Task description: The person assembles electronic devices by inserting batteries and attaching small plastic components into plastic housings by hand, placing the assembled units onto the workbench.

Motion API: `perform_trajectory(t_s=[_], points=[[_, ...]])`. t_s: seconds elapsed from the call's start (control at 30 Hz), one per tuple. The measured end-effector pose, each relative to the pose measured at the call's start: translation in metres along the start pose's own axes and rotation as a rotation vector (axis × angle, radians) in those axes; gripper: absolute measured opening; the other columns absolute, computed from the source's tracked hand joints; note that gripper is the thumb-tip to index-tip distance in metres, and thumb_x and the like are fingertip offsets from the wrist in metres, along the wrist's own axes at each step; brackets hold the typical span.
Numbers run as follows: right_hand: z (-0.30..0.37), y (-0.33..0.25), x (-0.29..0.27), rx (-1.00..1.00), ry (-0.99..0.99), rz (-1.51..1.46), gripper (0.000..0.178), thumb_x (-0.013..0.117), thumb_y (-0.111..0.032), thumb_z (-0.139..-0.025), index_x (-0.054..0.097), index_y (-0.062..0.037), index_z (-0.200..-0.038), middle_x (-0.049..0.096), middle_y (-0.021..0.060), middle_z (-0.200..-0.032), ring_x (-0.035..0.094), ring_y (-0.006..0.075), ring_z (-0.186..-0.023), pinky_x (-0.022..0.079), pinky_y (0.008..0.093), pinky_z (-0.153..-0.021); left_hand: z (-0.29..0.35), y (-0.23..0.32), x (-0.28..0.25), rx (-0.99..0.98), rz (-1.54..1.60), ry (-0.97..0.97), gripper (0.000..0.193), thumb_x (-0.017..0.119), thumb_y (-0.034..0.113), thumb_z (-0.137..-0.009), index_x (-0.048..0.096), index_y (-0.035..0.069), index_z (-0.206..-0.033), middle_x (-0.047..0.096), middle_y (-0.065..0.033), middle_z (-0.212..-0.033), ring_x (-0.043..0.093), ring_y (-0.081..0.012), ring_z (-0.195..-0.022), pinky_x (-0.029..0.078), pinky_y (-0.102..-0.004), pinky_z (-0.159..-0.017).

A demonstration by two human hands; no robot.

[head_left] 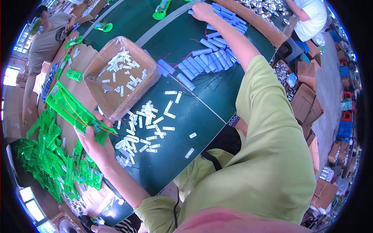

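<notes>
My left hand (pixel 93 141) grips a long green plastic housing (pixel 67 104) with red and yellow wires running along its inside. At the far side of the table, my right hand (pixel 203 12) has its fingers closed on a blue cylindrical battery (pixel 190 12), of which only an end shows. Beside that hand, many more blue batteries (pixel 211 62) with thin red and black leads lie in rows. Small white rectangular pieces (pixel 147 112) are scattered on the green table (pixel 182 139), near my left hand.
A cardboard box (pixel 116 105) holds more white pieces. Green housings (pixel 50 151) are heaped at the left. Another person (pixel 48 42) stands at the far left; one in white (pixel 311 19) is at the upper right, near a box of shiny metallic parts (pixel 264 9).
</notes>
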State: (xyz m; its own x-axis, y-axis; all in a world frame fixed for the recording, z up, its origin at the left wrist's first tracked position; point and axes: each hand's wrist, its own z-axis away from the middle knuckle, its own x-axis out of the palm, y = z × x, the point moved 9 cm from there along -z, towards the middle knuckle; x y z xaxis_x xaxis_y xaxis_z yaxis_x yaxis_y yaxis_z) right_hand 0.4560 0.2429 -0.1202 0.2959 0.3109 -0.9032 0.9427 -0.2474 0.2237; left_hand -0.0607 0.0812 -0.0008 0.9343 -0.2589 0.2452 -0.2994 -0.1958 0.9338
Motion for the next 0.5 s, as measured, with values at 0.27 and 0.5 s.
perform_trajectory(t_s=[0.27,0.5], points=[[0.021,-0.030,-0.070,0.084,-0.191,-0.847,0.023,0.063,-0.027,-0.071,0.067,-0.0049,-0.075,0.065,0.0140,-0.070,0.063,0.0225,-0.064,0.048,0.0360,-0.060,0.004,-0.012,0.004,-0.054,0.010,-0.055,0.046,0.059,0.024,-0.085,0.041,0.003,-0.121,0.056,-0.0142,-0.091,0.057,-0.0209,-0.073,0.051,-0.0368,-0.069],[0.100,-0.122,-0.211,-0.189,-0.036,-1.603,0.035,0.059,-0.002,-0.082,0.046,-0.0014,-0.115,0.064,0.0059,-0.082,0.059,0.0121,-0.075,0.047,0.0270,-0.069,0.010,-0.006,0.030,-0.047,0.046,-0.120,0.044,0.049,0.015,-0.088,0.036,0.003,-0.128,0.058,-0.0128,-0.094,0.059,-0.0202,-0.076,0.051,-0.0336,-0.068]])
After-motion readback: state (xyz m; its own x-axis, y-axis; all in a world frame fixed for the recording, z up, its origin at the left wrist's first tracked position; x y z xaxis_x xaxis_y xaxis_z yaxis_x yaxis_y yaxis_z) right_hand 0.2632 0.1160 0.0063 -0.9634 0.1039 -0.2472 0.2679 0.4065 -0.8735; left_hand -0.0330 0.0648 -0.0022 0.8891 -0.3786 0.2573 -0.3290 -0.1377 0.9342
